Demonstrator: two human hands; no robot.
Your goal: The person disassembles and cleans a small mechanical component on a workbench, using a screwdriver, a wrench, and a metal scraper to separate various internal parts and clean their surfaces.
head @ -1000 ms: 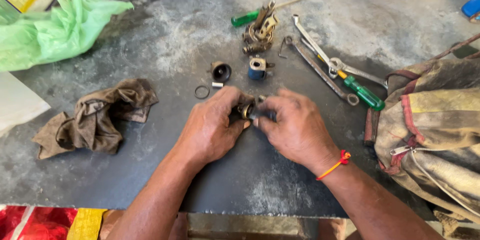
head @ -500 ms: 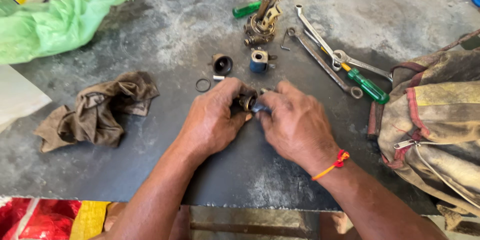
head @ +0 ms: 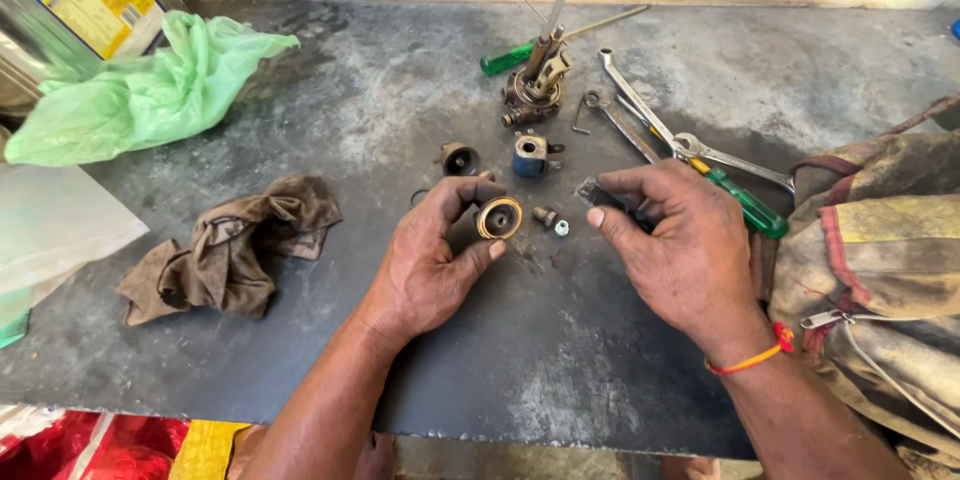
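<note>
Head view: your hands have just parted; left hand (head: 425,265) fingers pinch the brass ring (head: 498,218), right hand (head: 685,245) fingers grip a dark tool (head: 605,197) mid-desk.

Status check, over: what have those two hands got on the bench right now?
Left hand pinching brass ring part. Right hand gripping small dark tool. Small bolt and blue part lying between, on bench.
</note>
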